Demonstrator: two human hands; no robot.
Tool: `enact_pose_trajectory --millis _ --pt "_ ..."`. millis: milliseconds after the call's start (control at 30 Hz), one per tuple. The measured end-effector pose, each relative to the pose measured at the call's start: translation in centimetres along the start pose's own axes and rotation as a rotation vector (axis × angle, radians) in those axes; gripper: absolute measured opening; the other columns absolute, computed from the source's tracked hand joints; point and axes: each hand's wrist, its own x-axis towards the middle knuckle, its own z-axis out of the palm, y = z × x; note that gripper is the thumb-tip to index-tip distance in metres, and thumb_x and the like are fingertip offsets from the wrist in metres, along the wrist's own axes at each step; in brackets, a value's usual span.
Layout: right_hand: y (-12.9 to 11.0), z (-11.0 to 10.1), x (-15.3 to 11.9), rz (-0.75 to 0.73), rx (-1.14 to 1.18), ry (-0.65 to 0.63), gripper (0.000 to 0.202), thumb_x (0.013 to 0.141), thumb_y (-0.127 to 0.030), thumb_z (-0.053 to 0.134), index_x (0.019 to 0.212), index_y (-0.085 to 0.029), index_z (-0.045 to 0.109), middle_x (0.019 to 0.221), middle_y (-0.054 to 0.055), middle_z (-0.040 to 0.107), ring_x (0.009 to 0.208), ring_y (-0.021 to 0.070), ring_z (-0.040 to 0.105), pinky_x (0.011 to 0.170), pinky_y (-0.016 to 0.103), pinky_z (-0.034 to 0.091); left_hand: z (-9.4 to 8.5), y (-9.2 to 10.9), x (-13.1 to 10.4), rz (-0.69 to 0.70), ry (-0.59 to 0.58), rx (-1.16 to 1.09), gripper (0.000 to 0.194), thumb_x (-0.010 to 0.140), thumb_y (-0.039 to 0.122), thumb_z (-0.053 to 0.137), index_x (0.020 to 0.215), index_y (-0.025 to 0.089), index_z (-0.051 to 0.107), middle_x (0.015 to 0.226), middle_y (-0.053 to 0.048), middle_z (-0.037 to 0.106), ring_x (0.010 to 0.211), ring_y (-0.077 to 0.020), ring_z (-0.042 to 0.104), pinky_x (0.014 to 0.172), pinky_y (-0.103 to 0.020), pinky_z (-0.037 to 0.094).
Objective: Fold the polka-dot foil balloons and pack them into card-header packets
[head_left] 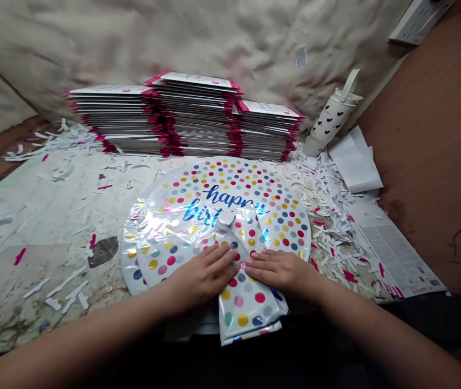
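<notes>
A round, flat foil balloon, white with coloured dots and blue "happy birt…" lettering, lies on the table with at least one more layer under its left edge. On top is a folded foil balloon in the same dotted print, a narrow strip whose lower end hangs over the table's front edge. My left hand rests flat on the strip's left side, fingers stretched out and the thumb near its middle. From the right, my right hand presses on it with straight fingers, its fingertips close to the left hand's. The lettering is partly covered by the strip.
Three stacks of pink-edged white packets stand against the draped back wall. At right are a white tumbler with hearts, paper shreds, a folded white sheet and a printed sheet. More scraps lie at left.
</notes>
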Motion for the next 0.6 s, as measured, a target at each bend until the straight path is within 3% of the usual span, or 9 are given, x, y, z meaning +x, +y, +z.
enact_pose_trajectory --millis 67,100,167,267,367,433,500,600 --pt "0.2 -0.2 0.1 0.093 0.194 0.011 0.032 0.087 -0.017 0.047 0.117 -0.021 0.057 0.119 0.004 0.06 0.111 0.0179 0.055 0.098 0.034 0.04 0.1 0.4 -0.4 -0.038 0.086 -0.076 0.035 0.086 0.01 0.04 0.116 0.016 0.057 0.11 -0.014 0.063 0.109 -0.0248 0.054 0.094 -0.041 0.043" --pt "0.4 -0.3 0.2 0.171 0.313 0.011 0.029 0.084 -0.021 0.051 0.112 -0.022 0.061 0.114 0.003 0.063 0.106 0.0182 0.058 0.096 0.032 0.042 -0.2 0.4 -0.4 -0.12 0.099 -0.163 0.032 0.086 0.013 0.041 0.11 0.017 0.06 0.104 -0.012 0.066 0.102 -0.0225 0.058 0.09 -0.036 0.046" --pt "1.2 -0.7 0.8 0.399 0.543 0.012 0.022 0.08 -0.027 0.057 0.1 -0.022 0.066 0.099 0.002 0.069 0.092 0.0186 0.064 0.084 0.03 0.049 -1.3 0.1 0.3 -0.403 0.051 -0.425 0.025 0.084 0.022 0.044 0.096 0.02 0.066 0.094 -0.006 0.069 0.089 -0.0198 0.063 0.08 -0.03 0.05" --pt "2.6 -1.4 2.4 0.83 0.686 0.088 0.025 0.083 -0.035 0.051 0.089 -0.017 0.066 0.074 0.001 0.069 0.067 0.0165 0.065 0.062 0.027 0.052 -3.3 -1.1 2.3 -0.963 -0.091 -0.879 0.021 0.079 0.037 0.052 0.074 0.019 0.063 0.068 -0.001 0.066 0.066 -0.0167 0.063 0.06 -0.024 0.05" --pt "2.9 -1.8 4.1 1.077 0.594 0.205 0.032 0.088 -0.037 0.04 0.098 -0.014 0.06 0.065 0.003 0.065 0.056 0.0167 0.061 0.056 0.031 0.051 -4.0 -2.4 4.2 -1.251 -0.168 -1.088 0.028 0.074 0.043 0.056 0.066 0.016 0.055 0.054 -0.001 0.061 0.047 -0.0141 0.057 0.045 -0.021 0.044" --pt "2.1 -1.6 5.0 1.067 0.403 0.3 0.033 0.09 -0.033 0.035 0.11 -0.015 0.054 0.078 0.008 0.066 0.067 0.0197 0.062 0.063 0.036 0.051 -3.8 -2.9 5.1 -1.292 -0.185 -1.126 0.029 0.076 0.043 0.055 0.066 0.015 0.053 0.05 -0.003 0.06 0.041 -0.0131 0.054 0.042 -0.022 0.043" --pt "0.8 -1.0 5.8 0.894 0.158 0.328 0.034 0.091 -0.027 0.031 0.116 -0.016 0.052 0.105 0.013 0.062 0.094 0.023 0.059 0.081 0.04 0.047 -3.3 -3.1 5.5 -1.322 -0.181 -1.164 0.03 0.077 0.042 0.054 0.065 0.015 0.052 0.046 -0.003 0.058 0.038 -0.0125 0.052 0.042 -0.023 0.043" --pt "-0.6 0.5 7.1 0.639 -0.024 0.124 0.043 0.092 -0.035 0.03 0.129 -0.018 0.045 0.139 0.011 0.039 0.129 0.0261 0.03 0.104 0.047 0.026 -3.6 -3.1 5.2 -1.319 -0.145 -1.208 0.029 0.077 0.04 0.054 0.064 0.015 0.052 0.044 -0.001 0.055 0.04 -0.0121 0.053 0.044 -0.023 0.045"
